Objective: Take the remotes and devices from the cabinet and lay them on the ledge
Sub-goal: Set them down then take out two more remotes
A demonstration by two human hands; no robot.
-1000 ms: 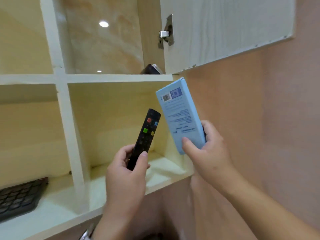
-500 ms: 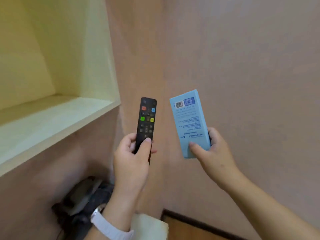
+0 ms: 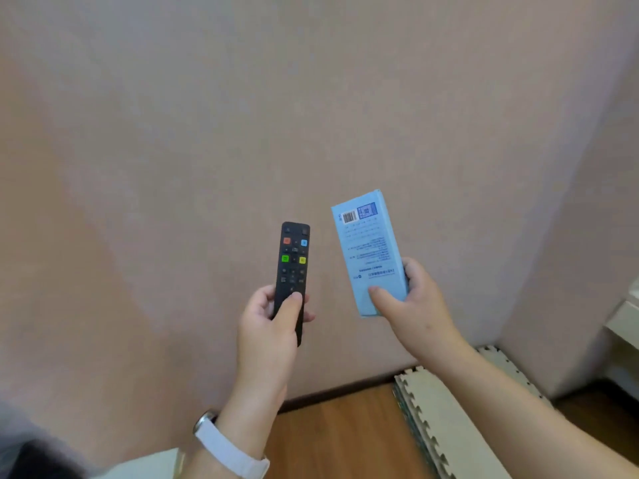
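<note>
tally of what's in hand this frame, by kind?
Black remote: 1, in the left hand
Light blue box: 1, in the right hand
Total: 2 items held, none laid down; no ledge clearly in view.

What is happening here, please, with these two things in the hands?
A person is carrying two items, both held up in front of a plain pink wall. The left hand grips a black remote with coloured buttons, thumb on its face. The right hand holds a light blue box by its lower end. No cabinet or ledge is clearly in view, so neither item is laid down yet.
</note>
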